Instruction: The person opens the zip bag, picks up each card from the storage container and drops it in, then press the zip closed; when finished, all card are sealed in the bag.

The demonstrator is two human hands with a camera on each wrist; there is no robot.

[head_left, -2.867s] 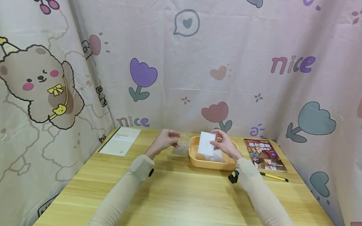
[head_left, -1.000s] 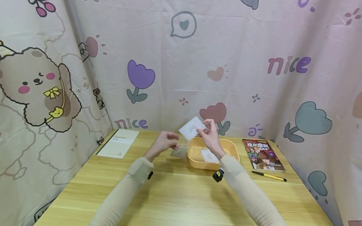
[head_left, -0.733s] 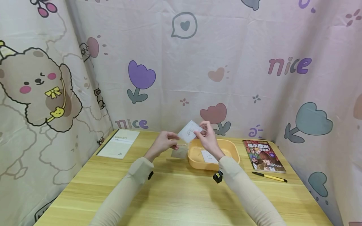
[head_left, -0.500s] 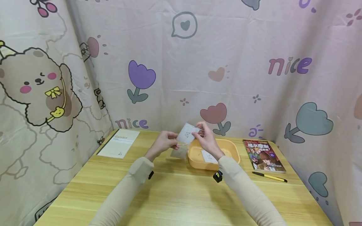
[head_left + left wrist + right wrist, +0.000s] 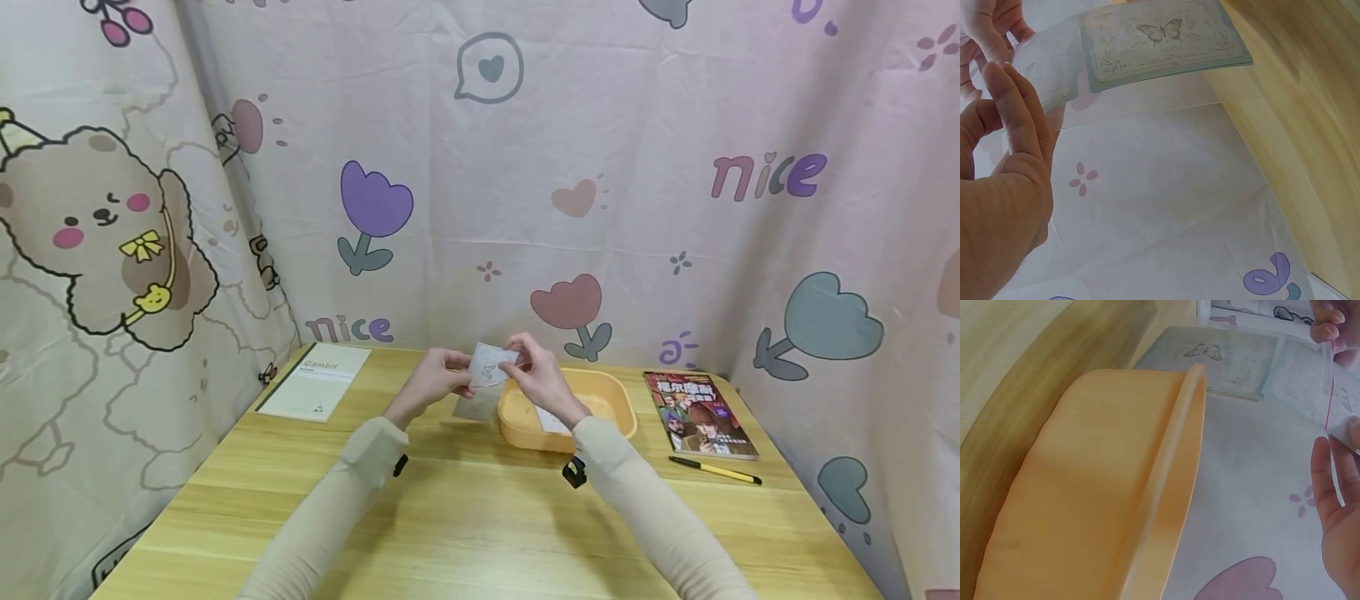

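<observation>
My left hand (image 5: 441, 377) pinches the mouth of a clear zip-lock bag (image 5: 1154, 103); a red zip line runs along the mouth in the right wrist view. Cards with a butterfly print (image 5: 1163, 37) lie stacked inside the bag, towards its bottom end. My right hand (image 5: 542, 379) holds a thin whitish card (image 5: 487, 365) between thumb and fingers. That card's front part reaches past the red line into the bag, seen through the clear plastic. Both hands are close together, left of and above the yellow basket (image 5: 566, 442).
Another white card (image 5: 551, 421) lies in the basket, partly hidden by my right wrist. A "Gambit" notebook (image 5: 315, 382) lies at the back left. To the right are a colourful comic book (image 5: 701, 415) and a yellow and black pen (image 5: 716, 470). A printed curtain (image 5: 450, 208) hangs behind the table.
My right hand has lifted the card from over the basket, turned it and brought it left and down into the bag's mouth. My left hand has stayed almost still with the bag.
</observation>
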